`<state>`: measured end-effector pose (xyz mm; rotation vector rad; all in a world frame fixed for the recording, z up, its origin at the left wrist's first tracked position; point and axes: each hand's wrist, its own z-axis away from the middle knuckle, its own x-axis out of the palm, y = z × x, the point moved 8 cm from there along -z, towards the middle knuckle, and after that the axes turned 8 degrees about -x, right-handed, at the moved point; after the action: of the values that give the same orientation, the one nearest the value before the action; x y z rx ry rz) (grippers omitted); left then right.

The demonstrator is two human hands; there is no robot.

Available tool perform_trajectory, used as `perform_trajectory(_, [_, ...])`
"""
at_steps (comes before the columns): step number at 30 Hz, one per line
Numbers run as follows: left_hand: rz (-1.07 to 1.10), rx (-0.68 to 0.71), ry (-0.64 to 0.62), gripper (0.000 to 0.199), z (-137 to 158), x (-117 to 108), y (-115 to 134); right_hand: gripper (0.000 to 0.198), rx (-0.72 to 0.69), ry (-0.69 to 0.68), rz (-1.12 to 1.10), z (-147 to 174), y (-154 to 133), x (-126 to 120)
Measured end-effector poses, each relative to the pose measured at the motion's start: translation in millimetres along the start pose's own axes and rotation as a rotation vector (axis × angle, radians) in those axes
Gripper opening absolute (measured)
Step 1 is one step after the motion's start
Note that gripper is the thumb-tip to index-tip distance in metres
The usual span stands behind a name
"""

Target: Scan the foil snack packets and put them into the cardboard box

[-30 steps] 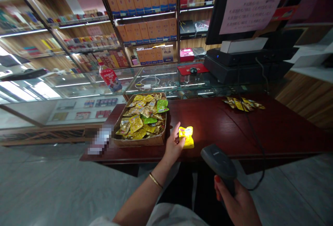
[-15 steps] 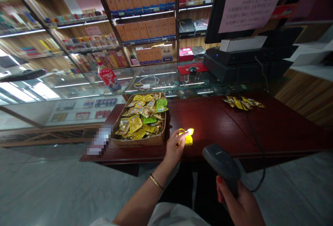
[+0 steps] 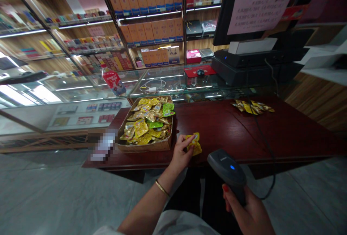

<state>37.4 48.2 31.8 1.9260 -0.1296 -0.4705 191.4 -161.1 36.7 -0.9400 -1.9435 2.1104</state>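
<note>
With fingers extended over a small yellow snack packet (image 3: 197,149), my left hand (image 3: 182,153) holds it against the dark red-brown table near the front edge. My right hand (image 3: 251,206) is wrapped round the handle of a black barcode scanner (image 3: 226,166), whose head points toward that packet from the right. A blue light shows on top of the scanner. Left of my left hand, a cardboard box (image 3: 146,147) is filled with several gold, yellow and green packets (image 3: 148,119). More gold packets (image 3: 252,107) lie in a small pile at the back right of the table.
The scanner's cable (image 3: 264,137) runs across the right of the table (image 3: 217,119). A monitor with a pink notice (image 3: 260,5) stands behind. On the glass counter are a red-labelled bottle (image 3: 112,79), a white cable (image 3: 153,87) and a mouse (image 3: 200,72). A pixelated patch covers the table's left corner.
The bright light on the yellow packet has gone out, and a blue light now shows on the scanner. The scanner has shifted slightly left. The packet has turned a little under my left fingers.
</note>
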Motion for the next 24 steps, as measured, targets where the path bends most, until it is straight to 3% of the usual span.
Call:
perform_trajectory(5, [-0.070, -0.064, 0.018, 0.046, 1, 0, -4, 0.051, -0.096, -0.117, 0.055, -3, -2, 4])
perform_trajectory(13, [0.015, -0.020, -0.014, 0.041, 1, -1, -1, 0.053, -0.059, -0.024, 0.011, -2, -7, 0])
perform_trajectory(17, [0.086, -0.142, 0.005, 0.047, -7, 6, -17, 0.051, 0.001, 0.004, -0.020, -4, 4, -4])
perform_trajectory(20, [0.172, -0.305, -0.003, 0.058, -32, 28, -35, 0.056, 0.035, 0.042, -0.019, -4, 11, -10])
perform_trajectory(24, [0.081, -0.467, -0.062, 0.072, -95, 80, -49, 0.057, 0.083, 0.086, -0.021, -3, 23, -16])
